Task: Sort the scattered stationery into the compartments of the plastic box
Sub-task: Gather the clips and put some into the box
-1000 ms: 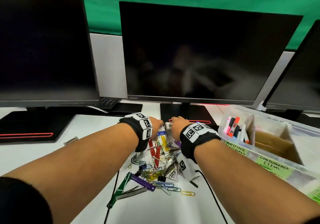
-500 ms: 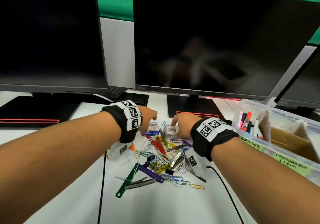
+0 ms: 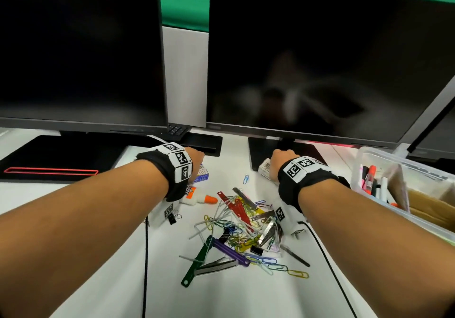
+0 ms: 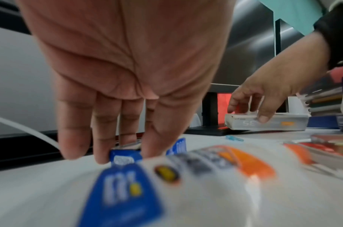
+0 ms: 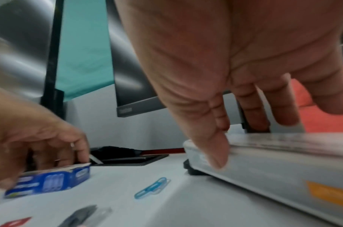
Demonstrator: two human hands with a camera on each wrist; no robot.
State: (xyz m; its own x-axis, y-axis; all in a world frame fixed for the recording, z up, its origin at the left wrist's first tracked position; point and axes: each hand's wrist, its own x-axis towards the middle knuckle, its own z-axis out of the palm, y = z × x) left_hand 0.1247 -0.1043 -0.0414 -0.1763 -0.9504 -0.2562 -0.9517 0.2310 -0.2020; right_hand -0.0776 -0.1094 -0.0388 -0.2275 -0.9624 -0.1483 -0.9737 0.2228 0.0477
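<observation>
My left hand (image 3: 194, 153) was down on the small blue box (image 5: 50, 181), fingers (image 4: 104, 132) on its far side and thumb on the near side, pinching it against the white desk (image 3: 234, 293). My right hand (image 3: 279, 161) was clamped on the pale grey box (image 4: 267, 122), thumb on the side facing me and fingers curled over the top; its far end sat against the black monitor base (image 3: 261, 150).

The two hands were apart, with a single light-blue paper clip (image 3: 245, 179) lying on the desk between them. Just under my left wrist lay the glue bottle (image 3: 197, 198) with its orange cap. Nearer to me than both hands, between my forearms, lay the pile of scattered clips and fasteners (image 3: 243, 231). To the right of my right forearm stood the plastic box (image 3: 384, 160), with pens (image 3: 369, 177) standing in its nearest compartment.
</observation>
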